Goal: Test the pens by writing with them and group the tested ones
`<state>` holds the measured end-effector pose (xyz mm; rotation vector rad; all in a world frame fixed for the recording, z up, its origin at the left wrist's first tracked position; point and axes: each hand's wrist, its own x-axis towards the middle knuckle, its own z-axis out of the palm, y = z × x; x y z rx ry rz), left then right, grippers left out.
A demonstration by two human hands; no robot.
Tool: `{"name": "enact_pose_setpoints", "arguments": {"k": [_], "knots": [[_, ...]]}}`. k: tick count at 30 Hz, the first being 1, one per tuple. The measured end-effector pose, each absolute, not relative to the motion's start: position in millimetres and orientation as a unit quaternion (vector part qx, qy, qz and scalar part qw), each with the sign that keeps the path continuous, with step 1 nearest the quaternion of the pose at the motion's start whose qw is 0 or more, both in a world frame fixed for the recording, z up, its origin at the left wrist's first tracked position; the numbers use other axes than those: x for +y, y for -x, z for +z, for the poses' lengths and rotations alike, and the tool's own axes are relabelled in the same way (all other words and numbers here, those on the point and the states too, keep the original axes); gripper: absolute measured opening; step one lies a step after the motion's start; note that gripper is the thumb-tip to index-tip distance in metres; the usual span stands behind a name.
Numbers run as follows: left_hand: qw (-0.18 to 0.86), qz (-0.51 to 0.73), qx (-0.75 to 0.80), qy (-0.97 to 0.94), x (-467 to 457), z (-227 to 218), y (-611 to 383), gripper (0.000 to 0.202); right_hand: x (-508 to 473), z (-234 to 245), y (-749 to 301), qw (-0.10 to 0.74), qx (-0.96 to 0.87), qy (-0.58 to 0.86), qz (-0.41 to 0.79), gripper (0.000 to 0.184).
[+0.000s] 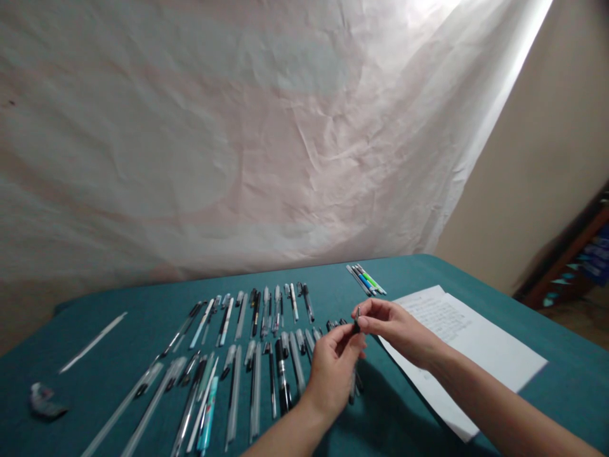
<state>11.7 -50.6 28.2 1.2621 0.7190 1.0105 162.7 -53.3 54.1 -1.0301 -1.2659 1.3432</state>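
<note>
My left hand (334,363) and my right hand (392,325) meet above the right end of the rows of pens. Between their fingertips is a pen (357,320), of which a dark end with a small shiny tip shows; my fingers cover the rest. Both hands are closed on it, my left from below and my right pinching near the tip. Dismantled pens, with caps and clear barrels (255,390), lie in two rows left of my hands. Below my left hand, more pen parts (353,388) are partly hidden.
Sheets of paper (480,355) with handwriting lie under my right forearm. Farther back is a small group of coloured pens (365,279). At the left lie a thin white stick (94,343) and a crumpled dark-and-clear piece (45,401). A pale cloth (266,139) hangs behind the green-covered table (157,301).
</note>
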Motion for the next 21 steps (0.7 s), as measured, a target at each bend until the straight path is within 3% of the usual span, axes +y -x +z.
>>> {"name": "enact_pose_setpoints", "arguments": {"k": [5, 12, 18, 21], "knots": [[0.633, 0.436, 0.319, -0.554, -48, 28, -12, 0.030, -52, 55, -164, 0.478, -0.506, 0.430, 0.575, 0.033], [0.630, 0.430, 0.309, -0.568, -50, 28, -12, 0.030, -50, 42, -161, 0.508, -0.509, 0.430, 0.546, 0.016], [0.633, 0.434, 0.307, -0.563, -48, 25, -12, 0.030, -50, 43, -160, 0.475, -0.504, 0.417, 0.589, 0.030], [0.630, 0.437, 0.305, -0.565, -48, 24, -12, 0.028, -50, 41, -161, 0.491, -0.505, 0.428, 0.566, 0.024]]}}
